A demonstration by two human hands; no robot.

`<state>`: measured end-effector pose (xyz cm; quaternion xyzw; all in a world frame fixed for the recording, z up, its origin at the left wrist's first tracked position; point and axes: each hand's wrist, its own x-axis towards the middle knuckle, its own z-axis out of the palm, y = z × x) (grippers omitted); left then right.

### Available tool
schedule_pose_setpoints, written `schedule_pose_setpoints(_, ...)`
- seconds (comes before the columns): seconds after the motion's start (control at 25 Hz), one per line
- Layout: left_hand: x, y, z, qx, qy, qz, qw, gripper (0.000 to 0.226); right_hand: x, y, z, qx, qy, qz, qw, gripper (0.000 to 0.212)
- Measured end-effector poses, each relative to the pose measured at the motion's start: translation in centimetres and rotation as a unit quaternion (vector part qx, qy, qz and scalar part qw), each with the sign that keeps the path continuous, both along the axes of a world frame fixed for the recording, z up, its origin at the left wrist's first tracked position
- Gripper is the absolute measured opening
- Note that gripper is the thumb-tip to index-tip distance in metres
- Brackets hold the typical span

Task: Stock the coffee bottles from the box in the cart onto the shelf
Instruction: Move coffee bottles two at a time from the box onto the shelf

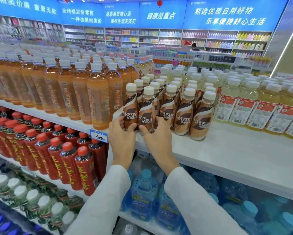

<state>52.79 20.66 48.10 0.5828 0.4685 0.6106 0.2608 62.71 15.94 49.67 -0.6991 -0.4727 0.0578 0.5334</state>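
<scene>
Each of the hands grips an upright Nescafé bottle on the white shelf [227,150]: left hand [121,133] the left Nescafé bottle [130,107], right hand [156,133] the right Nescafé bottle [146,111].

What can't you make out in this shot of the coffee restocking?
Head view:
- Cart and box: out of frame, remaining stock unknown.
- Rear coffee bottles: hidden by front rows, count unclear.
- Held bottles: bases covered by left hand and right hand.
- Far wall shelves: blurred, too small.
</scene>
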Motion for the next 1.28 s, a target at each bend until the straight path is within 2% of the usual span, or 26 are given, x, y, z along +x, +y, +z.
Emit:
schedule_pose_setpoints(0.64, -0.1, -0.1, -0.3, 0.014, 0.046, 0.023, 0.999, 0.047, -0.4, 0.1, -0.4, -0.009, 0.002, 0.000, 1.000, 0.061)
schedule_pose_setpoints(0.84, -0.7, -1.8, -0.7, -0.017, 0.103, 0.021, 0.994, 0.046, -0.1, -1.4, -0.2, -0.029, -0.004, 0.046, 0.999, 0.070)
schedule_pose_setpoints(1.04, -4.9, -7.8, -2.4, -0.050, 0.119, 0.012, 0.991, 0.046, -1.0, -8.8, -2.3, -0.013, -0.026, 0.129, 0.991, 0.044)
schedule_pose_setpoints(1.16, -8.8, -13.7, -5.8, -0.106, 0.104, 0.042, 0.988, 0.042, -2.5, -13.4, -5.1, -0.004, 0.001, 0.195, 0.981, 0.029)
schedule_pose_setpoints(1.28, -12.9, -20.4, -10.4, -0.169, 0.084, 0.081, 0.979, 0.042, -4.7, -16.6, -9.3, -0.035, 0.033, 0.261, 0.964, 0.025)
